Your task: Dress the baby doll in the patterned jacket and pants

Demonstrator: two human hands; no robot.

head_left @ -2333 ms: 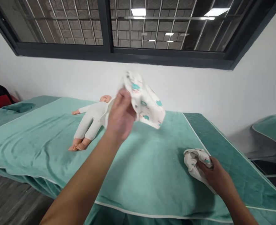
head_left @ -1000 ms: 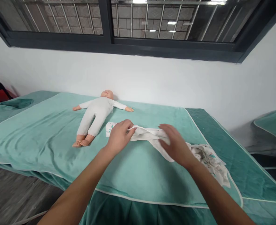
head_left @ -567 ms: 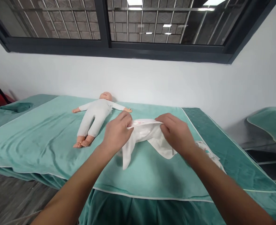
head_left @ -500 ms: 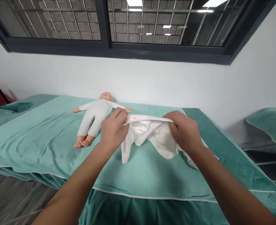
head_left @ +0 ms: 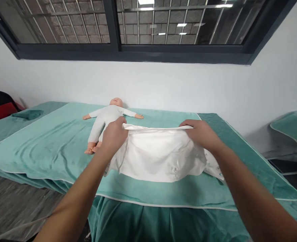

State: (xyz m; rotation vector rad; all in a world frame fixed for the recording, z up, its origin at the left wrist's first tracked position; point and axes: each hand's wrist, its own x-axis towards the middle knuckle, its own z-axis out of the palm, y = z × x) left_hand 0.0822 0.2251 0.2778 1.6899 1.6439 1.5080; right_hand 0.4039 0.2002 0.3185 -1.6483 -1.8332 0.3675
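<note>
A white baby garment (head_left: 161, 153) hangs stretched between my two hands, its lower edge down at the green bed cover. A small printed motif shows near its bottom. My left hand (head_left: 115, 134) grips the garment's upper left edge, and my right hand (head_left: 200, 132) grips its upper right edge. Behind my left hand, a baby doll (head_left: 107, 116) in white clothing lies on its back with arms spread; part of its legs is hidden by that hand. Patterned white cloth (head_left: 212, 166) shows beside my right forearm, partly hidden.
The bed (head_left: 50, 137) has a green cover with white piping. A dark-framed window (head_left: 163, 55) with bars outside is set in the white wall behind. A red and black item (head_left: 1, 111) stands far left; a green cushioned piece (head_left: 293, 126) is at the right.
My hands have moved apart, pulling the garment wider. Bunched and drooping before, it now hangs as a broad, smoother panel. The doll has stayed lying on the bed.
</note>
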